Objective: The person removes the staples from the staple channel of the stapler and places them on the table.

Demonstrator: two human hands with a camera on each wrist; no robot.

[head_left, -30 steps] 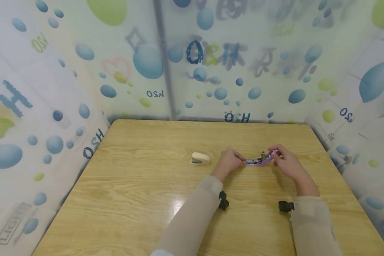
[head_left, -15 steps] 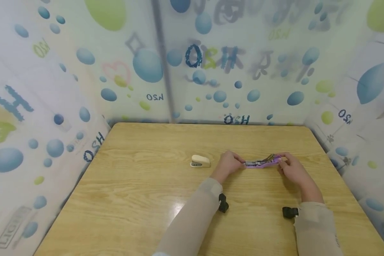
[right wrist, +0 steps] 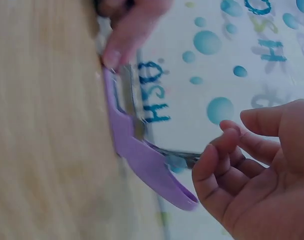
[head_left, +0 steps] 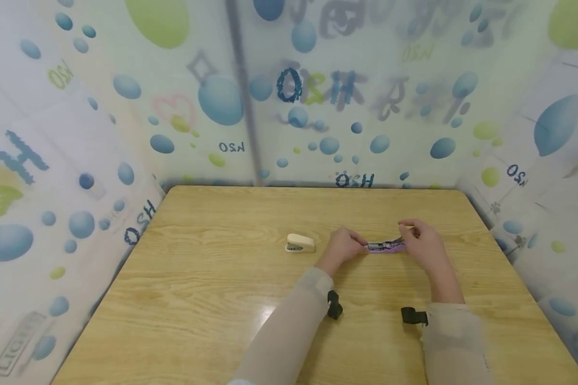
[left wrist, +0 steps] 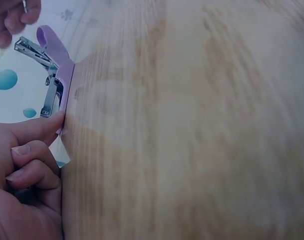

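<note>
A purple stapler (head_left: 387, 248) lies on the table, unfolded, with its metal magazine and inner parts exposed. My left hand (head_left: 343, 248) pinches its left end between thumb and finger, the other fingers curled in. At the right end, the purple cover (right wrist: 154, 172) and a metal arm (left wrist: 34, 52) tilt upward, apart from each other. My right hand (head_left: 426, 250) hovers beside that raised end with loosely bent fingers. In the left wrist view a gap shows between the right fingers (left wrist: 14, 20) and the metal arm.
A small cream stapler (head_left: 301, 243) stands on the wooden table (head_left: 197, 299), left of my left hand. A patterned curtain (head_left: 289, 107) with blue and green drops surrounds the table's back and sides. Black wrist cameras sit on both sleeves.
My right hand has let go of the purple cover and shifted left and up over the raised end. The metal arm has swung down toward the right. My left hand stays in place.
</note>
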